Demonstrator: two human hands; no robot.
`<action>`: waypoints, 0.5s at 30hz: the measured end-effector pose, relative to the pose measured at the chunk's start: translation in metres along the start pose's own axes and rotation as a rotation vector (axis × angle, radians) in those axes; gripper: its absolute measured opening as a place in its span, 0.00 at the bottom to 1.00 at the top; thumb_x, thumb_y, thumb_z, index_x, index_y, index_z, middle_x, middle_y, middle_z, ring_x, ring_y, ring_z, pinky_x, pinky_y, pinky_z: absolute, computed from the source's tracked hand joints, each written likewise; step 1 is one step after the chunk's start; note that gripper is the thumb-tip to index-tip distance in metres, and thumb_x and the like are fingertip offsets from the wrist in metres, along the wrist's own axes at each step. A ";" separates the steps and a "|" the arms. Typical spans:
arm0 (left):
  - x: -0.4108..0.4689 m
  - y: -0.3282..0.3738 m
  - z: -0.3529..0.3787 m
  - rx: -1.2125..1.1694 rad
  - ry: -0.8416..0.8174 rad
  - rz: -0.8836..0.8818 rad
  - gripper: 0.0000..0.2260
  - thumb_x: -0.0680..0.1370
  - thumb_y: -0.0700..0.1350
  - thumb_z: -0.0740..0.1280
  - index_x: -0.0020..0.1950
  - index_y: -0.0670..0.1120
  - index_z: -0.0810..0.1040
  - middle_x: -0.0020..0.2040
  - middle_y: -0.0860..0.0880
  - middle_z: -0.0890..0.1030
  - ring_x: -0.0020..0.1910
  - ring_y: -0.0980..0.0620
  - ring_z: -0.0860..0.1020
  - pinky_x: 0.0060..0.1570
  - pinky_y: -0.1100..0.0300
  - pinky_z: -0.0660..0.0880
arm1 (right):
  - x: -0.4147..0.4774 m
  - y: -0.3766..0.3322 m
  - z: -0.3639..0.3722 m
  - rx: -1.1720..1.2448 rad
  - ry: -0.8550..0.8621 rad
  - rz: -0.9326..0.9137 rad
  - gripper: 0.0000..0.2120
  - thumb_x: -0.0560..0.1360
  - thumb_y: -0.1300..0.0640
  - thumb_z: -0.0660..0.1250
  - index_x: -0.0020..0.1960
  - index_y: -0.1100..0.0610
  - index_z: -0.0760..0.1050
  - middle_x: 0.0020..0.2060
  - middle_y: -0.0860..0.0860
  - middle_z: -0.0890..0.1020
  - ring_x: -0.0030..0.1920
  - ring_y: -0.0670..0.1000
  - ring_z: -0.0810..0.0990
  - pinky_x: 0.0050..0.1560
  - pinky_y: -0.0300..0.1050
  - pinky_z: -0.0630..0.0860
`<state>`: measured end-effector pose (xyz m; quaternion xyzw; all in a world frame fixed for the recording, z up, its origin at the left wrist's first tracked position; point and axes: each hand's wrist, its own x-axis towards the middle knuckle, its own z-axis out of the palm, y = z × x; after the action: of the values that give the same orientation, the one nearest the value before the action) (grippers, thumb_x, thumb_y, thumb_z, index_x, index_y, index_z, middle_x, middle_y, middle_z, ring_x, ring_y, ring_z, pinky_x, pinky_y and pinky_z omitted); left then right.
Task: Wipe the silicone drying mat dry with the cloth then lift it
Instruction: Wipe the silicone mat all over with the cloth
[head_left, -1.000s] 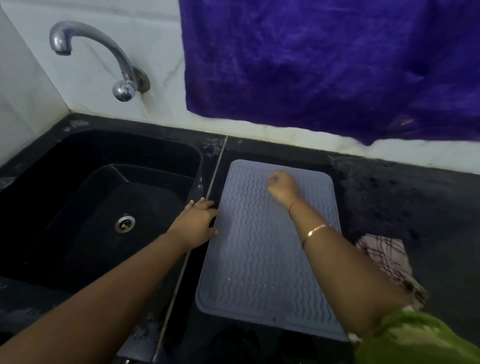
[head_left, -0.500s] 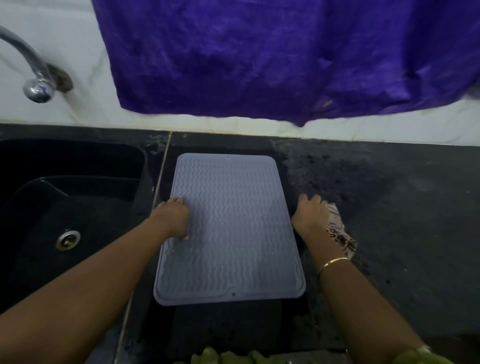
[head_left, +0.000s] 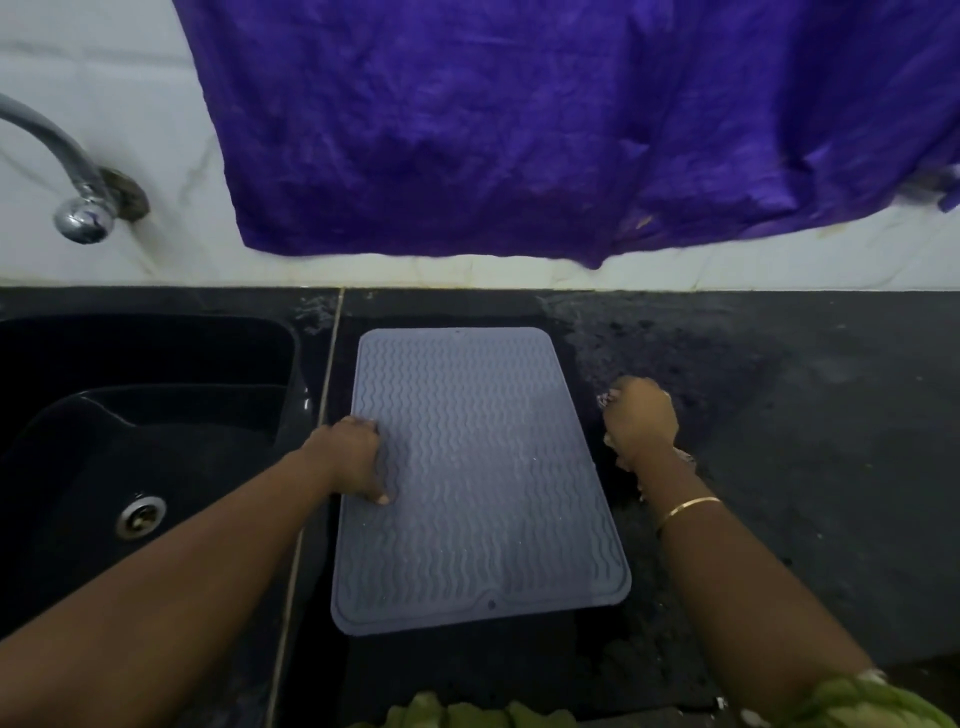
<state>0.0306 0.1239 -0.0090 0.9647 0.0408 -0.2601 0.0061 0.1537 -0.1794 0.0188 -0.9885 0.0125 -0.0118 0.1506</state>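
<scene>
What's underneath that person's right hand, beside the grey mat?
Bits of a checked cloth peek out around the right hand, over the black stone counter. The hand covers most of it.

Matt ribbed silicone mat (head_left: 488, 478); glossy metal tap (head_left: 78, 182); crumpled purple cloth (head_left: 519, 130).

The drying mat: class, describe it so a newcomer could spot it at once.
Find the black sink; just right of it, on the dark counter, lies the drying mat. It is the only pale grey, wavy-ribbed rectangle there, with the left hand on its edge.

Gold bangle (head_left: 688, 508), green sleeve (head_left: 852, 701).
</scene>
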 end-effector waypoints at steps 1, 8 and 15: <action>0.002 -0.003 -0.002 0.005 -0.012 0.019 0.37 0.66 0.62 0.72 0.69 0.44 0.67 0.70 0.47 0.66 0.69 0.48 0.64 0.66 0.52 0.66 | -0.001 -0.009 -0.002 0.033 0.041 -0.023 0.10 0.73 0.65 0.62 0.53 0.64 0.78 0.54 0.63 0.78 0.55 0.63 0.76 0.49 0.54 0.77; 0.007 -0.015 -0.013 0.036 0.093 0.101 0.18 0.74 0.56 0.67 0.56 0.44 0.76 0.56 0.48 0.76 0.57 0.49 0.73 0.59 0.51 0.70 | -0.006 -0.078 -0.018 0.343 0.290 -0.193 0.15 0.75 0.67 0.60 0.59 0.60 0.78 0.57 0.61 0.79 0.56 0.60 0.77 0.56 0.51 0.76; 0.022 -0.018 -0.006 -0.153 0.386 0.071 0.18 0.79 0.45 0.57 0.69 0.42 0.67 0.69 0.45 0.69 0.67 0.47 0.68 0.67 0.52 0.59 | 0.002 -0.126 -0.012 0.477 0.364 -0.356 0.17 0.72 0.71 0.59 0.56 0.62 0.79 0.54 0.60 0.81 0.55 0.59 0.77 0.59 0.51 0.75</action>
<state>0.0508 0.1437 -0.0144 0.9942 0.0270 -0.0662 0.0806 0.1584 -0.0631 0.0683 -0.8938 -0.1365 -0.2167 0.3682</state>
